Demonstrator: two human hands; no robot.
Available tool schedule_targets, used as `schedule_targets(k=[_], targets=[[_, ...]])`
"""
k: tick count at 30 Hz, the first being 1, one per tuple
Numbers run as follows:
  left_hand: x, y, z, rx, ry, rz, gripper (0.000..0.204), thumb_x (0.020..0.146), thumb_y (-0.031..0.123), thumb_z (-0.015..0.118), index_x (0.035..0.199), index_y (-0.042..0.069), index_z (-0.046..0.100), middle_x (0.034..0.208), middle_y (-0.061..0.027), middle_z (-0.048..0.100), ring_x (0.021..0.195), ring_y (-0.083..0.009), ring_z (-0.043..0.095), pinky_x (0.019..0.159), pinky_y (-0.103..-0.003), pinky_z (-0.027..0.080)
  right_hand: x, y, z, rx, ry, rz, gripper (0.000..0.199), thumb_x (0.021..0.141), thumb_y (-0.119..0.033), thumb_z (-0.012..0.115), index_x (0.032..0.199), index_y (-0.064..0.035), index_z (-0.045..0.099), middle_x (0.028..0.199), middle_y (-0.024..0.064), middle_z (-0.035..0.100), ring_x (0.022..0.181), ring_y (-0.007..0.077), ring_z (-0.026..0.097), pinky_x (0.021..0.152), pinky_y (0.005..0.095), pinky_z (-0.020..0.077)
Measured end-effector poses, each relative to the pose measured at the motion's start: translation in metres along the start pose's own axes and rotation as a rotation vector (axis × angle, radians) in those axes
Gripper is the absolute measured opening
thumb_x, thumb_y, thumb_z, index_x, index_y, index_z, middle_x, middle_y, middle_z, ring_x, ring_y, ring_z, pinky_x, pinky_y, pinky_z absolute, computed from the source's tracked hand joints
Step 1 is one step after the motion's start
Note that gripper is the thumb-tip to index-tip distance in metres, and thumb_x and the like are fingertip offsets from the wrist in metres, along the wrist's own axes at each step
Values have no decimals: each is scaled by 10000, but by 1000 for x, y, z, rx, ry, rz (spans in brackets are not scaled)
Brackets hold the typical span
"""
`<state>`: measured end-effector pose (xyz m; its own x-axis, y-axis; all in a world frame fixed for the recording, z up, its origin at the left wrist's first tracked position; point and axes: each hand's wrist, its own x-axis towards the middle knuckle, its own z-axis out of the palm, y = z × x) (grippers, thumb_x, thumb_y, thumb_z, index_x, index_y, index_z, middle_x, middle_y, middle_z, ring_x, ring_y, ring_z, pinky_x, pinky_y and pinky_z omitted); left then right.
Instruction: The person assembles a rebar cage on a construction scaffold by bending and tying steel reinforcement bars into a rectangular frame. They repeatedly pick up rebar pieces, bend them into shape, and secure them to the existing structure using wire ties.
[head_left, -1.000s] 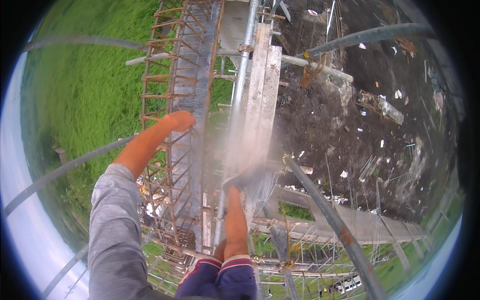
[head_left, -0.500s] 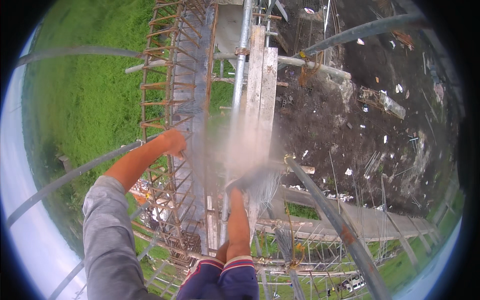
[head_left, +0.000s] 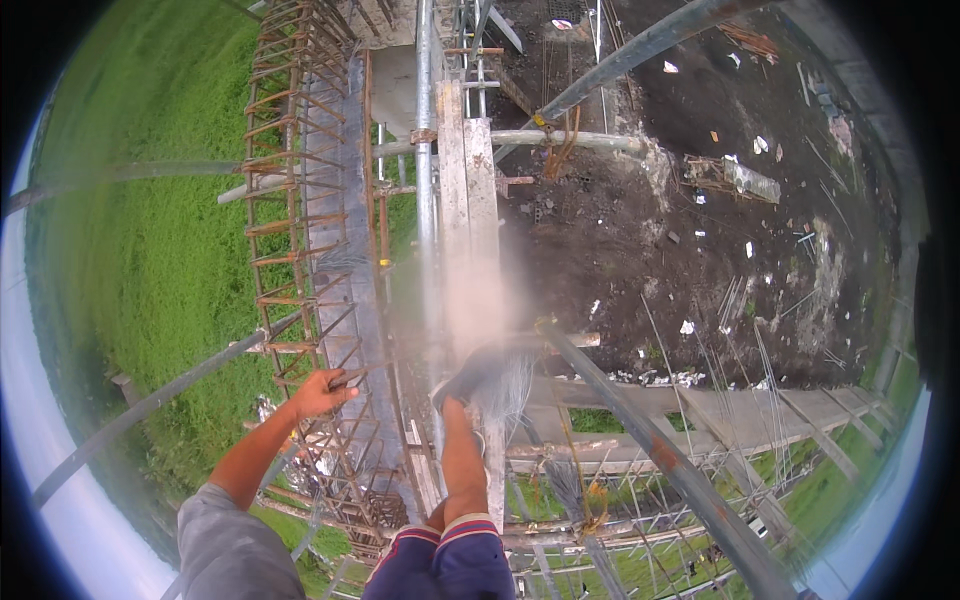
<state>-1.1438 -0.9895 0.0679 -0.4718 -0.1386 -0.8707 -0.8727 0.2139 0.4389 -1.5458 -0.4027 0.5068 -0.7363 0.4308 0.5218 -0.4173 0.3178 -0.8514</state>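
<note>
My left hand [head_left: 323,393] is closed around a thin, dark rod-like tool [head_left: 352,376], whose far end blurs into the background. It is beside the rusty rebar cage [head_left: 273,215], which runs away from me along a grey formwork panel [head_left: 345,215]. My right hand is out of the picture. A loose bundle of thin grey wire [head_left: 508,388] lies next to my dark shoe [head_left: 470,375] on the narrow planks [head_left: 483,190]. A pale smear in the middle of the view hides part of the planks.
A silver scaffold pipe [head_left: 425,150] runs beside the planks. Grey diagonal pipes [head_left: 650,430] cross at the right, tied with yellow cord. Far below on the right is dark ground [head_left: 620,240] with scattered debris; green grass [head_left: 150,250] spreads on the left.
My left hand has come back toward me along the rebar cage, still closed on the rod-like tool. The whole scene has shifted left in the picture.
</note>
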Motion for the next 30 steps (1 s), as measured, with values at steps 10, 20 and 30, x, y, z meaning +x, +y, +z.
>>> schedule_targets(k=[10, 20, 30], targets=[[-151, -8, 128, 9, 465, -202, 448, 929, 419, 716, 803, -9, 675, 631, -61, 604, 620, -160, 548, 563, -390, 435, -5, 2, -11, 1, 108, -40, 104, 755, -199, 628, 762, -96, 631, 666, 79, 518, 597, 219, 528, 567, 361, 417], [-47, 195, 55, 533, 286, 179, 483, 981, 467, 567, 994, -13, 622, 751, -270, 613, 724, -468, 612, 668, -487, 472, -22, 12, -12, 245, 3, 71, 316, 790, -247, 657, 1046, -73, 592, 759, 59, 525, 633, 199, 471, 645, 361, 407], [-69, 598, 254, -243, -610, 1387, 627, 997, 600, 482, 1060, -17, 568, 700, -130, 533, 632, -357, 585, 564, -433, 444, -38, 13, 69, 69, 176, 374, 472, 862, -367, 742, 1165, -67, 541, 1087, 104, 576, 1027, 283, 598, 1001, 384, 483]])
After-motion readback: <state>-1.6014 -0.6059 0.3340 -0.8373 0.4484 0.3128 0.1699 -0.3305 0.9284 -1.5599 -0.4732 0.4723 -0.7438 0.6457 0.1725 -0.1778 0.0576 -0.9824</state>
